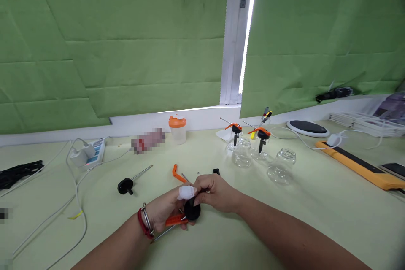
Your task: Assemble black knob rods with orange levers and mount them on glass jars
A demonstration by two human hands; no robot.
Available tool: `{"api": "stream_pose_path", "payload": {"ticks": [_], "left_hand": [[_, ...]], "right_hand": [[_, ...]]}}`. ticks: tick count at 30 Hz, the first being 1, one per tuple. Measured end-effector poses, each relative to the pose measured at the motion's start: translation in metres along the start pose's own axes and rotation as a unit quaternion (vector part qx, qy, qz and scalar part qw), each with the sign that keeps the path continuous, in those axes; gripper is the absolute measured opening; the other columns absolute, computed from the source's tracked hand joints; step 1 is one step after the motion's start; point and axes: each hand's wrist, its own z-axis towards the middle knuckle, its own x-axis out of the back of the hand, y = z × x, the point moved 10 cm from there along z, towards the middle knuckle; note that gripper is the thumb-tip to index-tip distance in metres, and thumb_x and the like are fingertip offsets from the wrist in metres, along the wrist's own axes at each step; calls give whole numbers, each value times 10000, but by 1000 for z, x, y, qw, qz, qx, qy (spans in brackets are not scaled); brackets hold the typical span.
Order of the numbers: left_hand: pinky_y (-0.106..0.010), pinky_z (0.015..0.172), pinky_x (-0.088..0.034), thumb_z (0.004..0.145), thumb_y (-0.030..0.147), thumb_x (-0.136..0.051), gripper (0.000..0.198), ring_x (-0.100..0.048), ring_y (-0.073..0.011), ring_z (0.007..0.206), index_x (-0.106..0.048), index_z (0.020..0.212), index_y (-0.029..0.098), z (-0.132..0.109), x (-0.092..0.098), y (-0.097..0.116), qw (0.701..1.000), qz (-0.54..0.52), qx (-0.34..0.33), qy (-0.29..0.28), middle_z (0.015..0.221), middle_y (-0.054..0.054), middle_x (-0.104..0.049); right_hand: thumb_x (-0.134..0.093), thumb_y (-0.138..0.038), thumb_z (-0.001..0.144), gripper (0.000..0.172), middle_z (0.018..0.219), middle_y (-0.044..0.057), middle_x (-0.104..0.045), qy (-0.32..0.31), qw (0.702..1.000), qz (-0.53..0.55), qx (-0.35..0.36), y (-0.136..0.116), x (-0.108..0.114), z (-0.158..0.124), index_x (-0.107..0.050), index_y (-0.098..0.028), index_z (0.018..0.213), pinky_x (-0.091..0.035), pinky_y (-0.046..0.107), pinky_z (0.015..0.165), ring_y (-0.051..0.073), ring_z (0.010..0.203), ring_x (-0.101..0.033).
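Note:
In front of me my left hand (163,211), its thumb wrapped in white, is closed around a round black lid (193,211) with an orange crank arm (174,220) and a thin metal rod (164,233) below the hand. My right hand (218,194) pinches at the top of that lid; whatever lies between its fingertips is hidden. Just beyond the hands are a loose orange crank arm (178,174) and a small black part (216,171). To the left lies another black lid (125,186) with a metal rod.
Two glass jars (243,154) (282,166) stand right of centre, near two black-and-orange assemblies (236,128) (263,133). An orange-lidded cup (178,130) is at the back. Cables and a power strip (95,154) lie left; a yellow-orange bar (357,164) and a round pad (307,128) lie right.

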Motion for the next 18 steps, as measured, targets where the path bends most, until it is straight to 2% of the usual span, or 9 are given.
{"api": "stream_pose_path", "payload": {"ticks": [8,14,18], "left_hand": [[-243,472,-405,727,477,-532,322,-604,-182,608,-505,870,190,-2,-1,1,1000,-4,-1,3,735,-37,-587],[-249,474,-405,733,492,-511,358,-604,-192,616,-535,894,173,-2,-1,2,1000,-9,3,2,729,-51,-594],[-256,484,-411,736,487,-503,354,-609,-199,624,-544,888,169,-2,-1,1,1000,-16,7,2,734,-55,-598]], "right_hand": [[-778,-312,586,225,672,-17,-569,3,999,39,-30,11,-1,0,-648,-156,684,-434,235,603,112,642,-525],[-784,-328,580,235,702,-5,-572,7,1000,13,-4,6,0,-1,-674,-170,715,-428,246,631,114,651,-519],[-794,-314,557,261,664,-18,-549,8,999,36,-38,15,0,-2,-625,-150,669,-411,236,594,103,622,-493]]}}
